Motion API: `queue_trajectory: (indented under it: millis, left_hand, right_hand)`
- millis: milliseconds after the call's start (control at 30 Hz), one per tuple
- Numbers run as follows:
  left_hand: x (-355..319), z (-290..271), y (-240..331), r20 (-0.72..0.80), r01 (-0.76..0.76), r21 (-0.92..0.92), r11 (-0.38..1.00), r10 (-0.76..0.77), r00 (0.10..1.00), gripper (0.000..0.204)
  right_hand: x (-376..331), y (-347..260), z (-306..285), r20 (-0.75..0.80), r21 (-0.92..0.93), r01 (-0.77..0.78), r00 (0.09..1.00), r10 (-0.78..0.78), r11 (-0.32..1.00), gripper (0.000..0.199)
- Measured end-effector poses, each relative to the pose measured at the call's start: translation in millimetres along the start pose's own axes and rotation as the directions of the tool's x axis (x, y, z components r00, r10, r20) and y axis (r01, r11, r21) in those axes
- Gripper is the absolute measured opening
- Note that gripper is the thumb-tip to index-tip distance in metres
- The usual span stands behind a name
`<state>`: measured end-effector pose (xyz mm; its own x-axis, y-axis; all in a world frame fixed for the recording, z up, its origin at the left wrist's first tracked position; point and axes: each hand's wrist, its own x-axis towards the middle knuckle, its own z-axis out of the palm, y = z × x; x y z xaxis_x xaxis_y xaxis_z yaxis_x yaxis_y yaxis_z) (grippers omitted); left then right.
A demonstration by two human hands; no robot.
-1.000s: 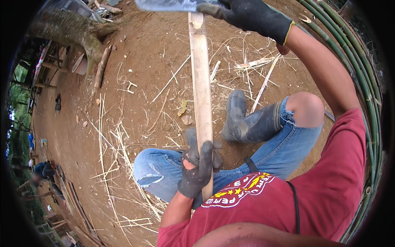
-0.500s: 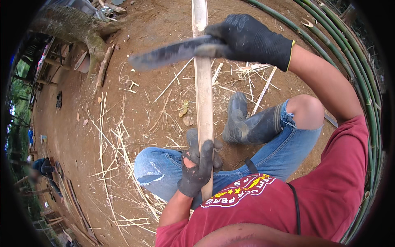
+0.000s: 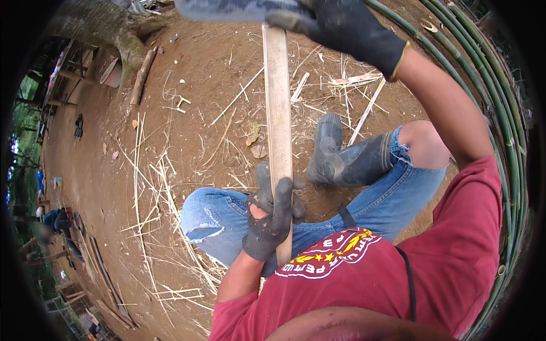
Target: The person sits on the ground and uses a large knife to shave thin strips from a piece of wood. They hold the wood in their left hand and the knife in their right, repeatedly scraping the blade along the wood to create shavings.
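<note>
A long split bamboo strip (image 3: 278, 96) runs from my waist away toward the top of the view, pale inner face up. My left hand (image 3: 272, 213), in a worn dark glove with a hole at its back, is wrapped round the strip near my body. At the far part of the strip my right hand (image 3: 347, 28), in a black glove with a yellow-edged cuff, grips a machete (image 3: 239, 9). The wide dark blade points left, lies across the strip and is blurred by motion. The handle is mostly hidden in my fingers, and the strip's far end is out of sight.
Pale bamboo shavings (image 3: 162, 199) litter the brown dirt ground. Long green bamboo poles (image 3: 506, 142) curve along the right side. A tree trunk (image 3: 114, 34) and a short log (image 3: 144, 75) are at the upper left. Another person (image 3: 60, 221) bends down at the far left.
My right hand and the machete have moved farther away along the strip, toward the top edge. My left hand keeps its hold on the strip.
</note>
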<state>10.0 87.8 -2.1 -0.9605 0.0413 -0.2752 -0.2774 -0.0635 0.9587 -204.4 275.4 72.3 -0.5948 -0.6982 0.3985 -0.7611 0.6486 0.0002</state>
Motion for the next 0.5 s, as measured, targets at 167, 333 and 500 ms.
queue_trajectory:
  millis: [167,333,500]
  left_hand:
    - [0,-3,0,0.004,0.04,0.027,0.999,-0.04,0.999,0.037]
    - [-3,-6,-1,-0.024,0.032,0.023,0.999,-0.032,0.999,0.037]
    - [0,-5,1,-0.014,0.023,-0.046,0.999,-0.024,1.0,0.04]
  right_hand:
    - [-7,13,13,-0.097,-0.096,0.12,0.987,-0.129,0.988,0.033]
    - [5,18,30,-0.054,0.123,0.073,0.996,-0.067,0.99,0.036]
    - [-16,-32,-3,0.063,0.27,0.068,0.994,-0.088,0.961,0.043]
